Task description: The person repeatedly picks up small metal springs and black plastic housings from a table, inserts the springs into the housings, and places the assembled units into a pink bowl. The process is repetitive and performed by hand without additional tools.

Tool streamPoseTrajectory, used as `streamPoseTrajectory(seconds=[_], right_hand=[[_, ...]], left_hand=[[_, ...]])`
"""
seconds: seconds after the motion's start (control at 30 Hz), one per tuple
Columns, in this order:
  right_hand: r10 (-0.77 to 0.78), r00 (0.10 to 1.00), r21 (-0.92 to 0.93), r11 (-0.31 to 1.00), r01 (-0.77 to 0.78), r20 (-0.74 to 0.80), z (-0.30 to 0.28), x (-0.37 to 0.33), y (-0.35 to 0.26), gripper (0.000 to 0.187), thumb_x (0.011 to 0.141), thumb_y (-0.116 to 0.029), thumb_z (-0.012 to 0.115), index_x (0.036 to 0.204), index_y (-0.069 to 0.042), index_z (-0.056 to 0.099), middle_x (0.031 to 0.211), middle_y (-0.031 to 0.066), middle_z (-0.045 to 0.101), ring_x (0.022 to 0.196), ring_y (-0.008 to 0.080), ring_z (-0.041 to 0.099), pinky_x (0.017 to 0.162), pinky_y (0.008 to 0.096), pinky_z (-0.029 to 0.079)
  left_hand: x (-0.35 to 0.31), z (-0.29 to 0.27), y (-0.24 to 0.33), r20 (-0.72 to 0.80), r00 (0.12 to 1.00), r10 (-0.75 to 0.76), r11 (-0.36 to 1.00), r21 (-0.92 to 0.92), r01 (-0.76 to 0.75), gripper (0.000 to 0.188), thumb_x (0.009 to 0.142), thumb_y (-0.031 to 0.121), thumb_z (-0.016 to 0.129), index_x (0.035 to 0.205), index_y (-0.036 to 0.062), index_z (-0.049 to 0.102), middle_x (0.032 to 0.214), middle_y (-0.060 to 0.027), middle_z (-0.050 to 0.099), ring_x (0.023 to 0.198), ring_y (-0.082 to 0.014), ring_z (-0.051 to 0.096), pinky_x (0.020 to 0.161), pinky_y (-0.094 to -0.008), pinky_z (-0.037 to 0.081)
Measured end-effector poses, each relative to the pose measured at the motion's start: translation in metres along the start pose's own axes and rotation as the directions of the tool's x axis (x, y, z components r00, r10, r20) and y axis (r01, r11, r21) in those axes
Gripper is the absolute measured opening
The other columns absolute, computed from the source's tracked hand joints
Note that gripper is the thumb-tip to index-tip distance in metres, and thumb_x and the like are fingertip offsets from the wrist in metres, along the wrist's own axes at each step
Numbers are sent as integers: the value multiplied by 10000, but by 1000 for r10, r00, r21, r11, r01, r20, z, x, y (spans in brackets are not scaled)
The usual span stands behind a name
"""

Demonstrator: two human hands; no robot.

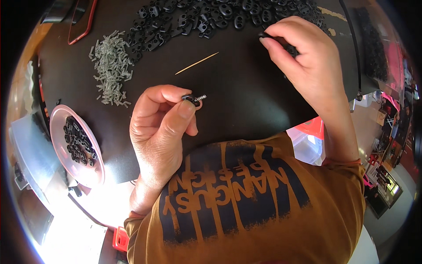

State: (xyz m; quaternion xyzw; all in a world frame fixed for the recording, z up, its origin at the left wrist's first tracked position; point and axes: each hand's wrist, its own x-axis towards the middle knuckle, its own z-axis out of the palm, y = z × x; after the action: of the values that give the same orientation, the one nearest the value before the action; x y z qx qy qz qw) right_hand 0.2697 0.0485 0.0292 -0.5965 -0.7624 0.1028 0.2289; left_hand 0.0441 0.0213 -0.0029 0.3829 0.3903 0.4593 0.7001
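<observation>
Pinched between thumb and fingertips, a small black plastic cord lock piece (190,98) is in my left hand (160,119), above the near part of the table. A short metal spring (201,97) sticks out of it to the right. My right hand (310,57) is closed at the right edge of a wide pile of black cord lock parts (206,20); a small black part (263,35) shows at its thumb and fingertips. Left of that pile is a heap of small metal springs (110,70). A thin wooden toothpick (197,63) lies between the hands and the pile.
On the left, a pink bowl (56,132) holds several black cord locks. A red-edged phone-like object (82,22) lies at the far left. Along the right side of the dark table (237,88) runs a black cable (355,48). Red and clear containers (307,141) stand below the table's near edge.
</observation>
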Motion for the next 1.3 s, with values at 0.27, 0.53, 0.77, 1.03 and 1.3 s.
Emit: streamPoseTrajectory(seconds=[0.27, 0.53, 0.77, 1.03, 1.3], right_hand=[[282, 914, 887, 276, -369, 292, 15, -14, -42, 184, 786, 1, 601, 968, 10, 582, 820, 60, 610, 719, 104, 591, 625, 212, 490], [238, 941, 932, 214, -293, 241, 32, -13, -62, 264, 845, -106, 538, 1072, 26, 569, 857, 74, 607, 746, 116, 572, 634, 250, 467], [234, 925, 929, 150, -338, 299, 34, -16, -67, 286, 858, -122, 531, 1095, 35, 559, 878, 77, 610, 758, 118, 573, 650, 247, 466], [149, 959, 944, 194, -266, 240, 39, -20, -62, 232, 809, 24, 560, 1041, 35, 557, 908, 61, 585, 792, 88, 558, 645, 190, 443], [-9, 978, 894, 408, -185, 207, 40, -19, -55, 243, 781, 83, 553, 1019, 39, 578, 901, 54, 559, 759, 56, 501, 647, 171, 385]], left_hand=[[0, -3, 3, 63, 994, 92, 990, -113, -84, 91, 844, 32, 539, 932, 10, 529, 810, -82, 579, 506, -73, 448, 511, -209, 363], [-2, -7, 5, 24, 997, 72, 979, -191, -66, 85, 847, 50, 528, 928, 22, 526, 807, -87, 580, 481, -78, 421, 520, -227, 344], [-2, -7, 7, 38, 999, 36, 983, -184, -28, 88, 842, 60, 537, 921, 23, 522, 799, -79, 579, 495, -82, 419, 524, -224, 347], [-1, -7, 5, 10, 991, 132, 979, -159, -129, 80, 857, 76, 519, 921, 29, 515, 802, -87, 564, 494, -83, 420, 495, -224, 330], [-1, -5, 5, -14, 981, 192, 980, -58, -192, 99, 876, 114, 516, 935, 36, 501, 858, -94, 550, 500, -75, 421, 480, -200, 333]])
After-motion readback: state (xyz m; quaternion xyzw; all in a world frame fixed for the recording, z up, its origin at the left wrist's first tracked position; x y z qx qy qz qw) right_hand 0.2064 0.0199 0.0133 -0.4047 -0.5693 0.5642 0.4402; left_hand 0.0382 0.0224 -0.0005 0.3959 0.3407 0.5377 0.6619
